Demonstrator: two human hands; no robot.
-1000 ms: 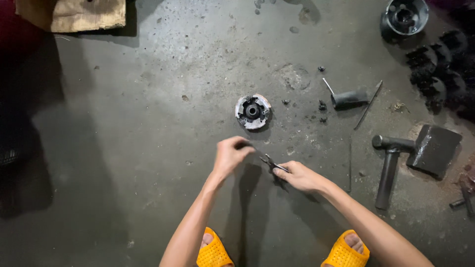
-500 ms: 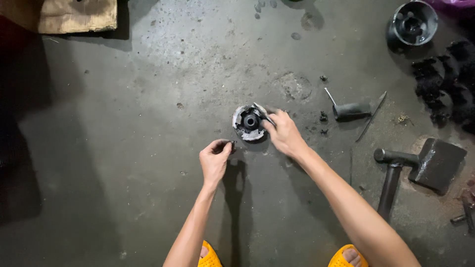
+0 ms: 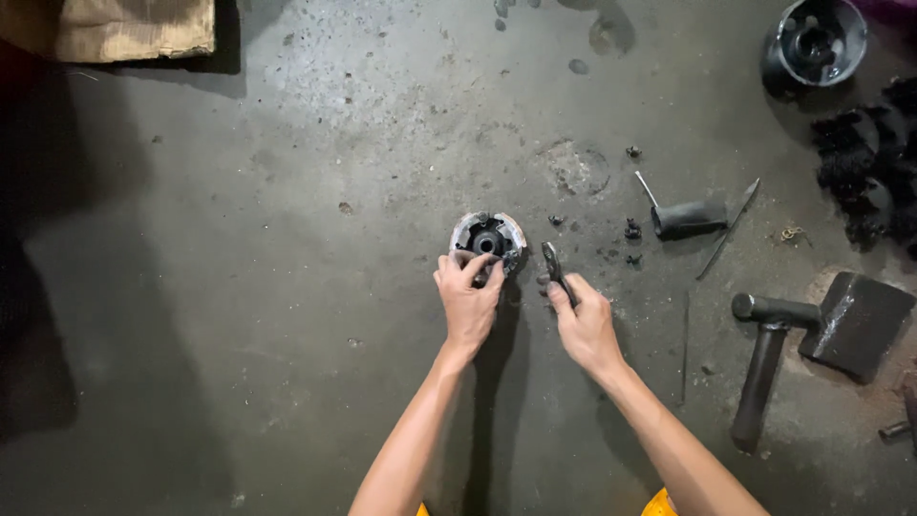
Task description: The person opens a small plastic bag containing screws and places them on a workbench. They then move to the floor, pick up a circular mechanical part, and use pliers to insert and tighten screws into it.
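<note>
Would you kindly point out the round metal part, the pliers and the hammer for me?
round metal part (image 3: 489, 234): head view, on its dark centre hub.
pliers (image 3: 553, 263): head view, on the jaws above the right hand.
hammer (image 3: 759, 377): head view, on its handle.

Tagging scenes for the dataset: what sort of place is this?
Probably a repair workshop floor: stained concrete floor, a round metal part under the left hand, pliers in the right hand, a hammer nearby.
</note>
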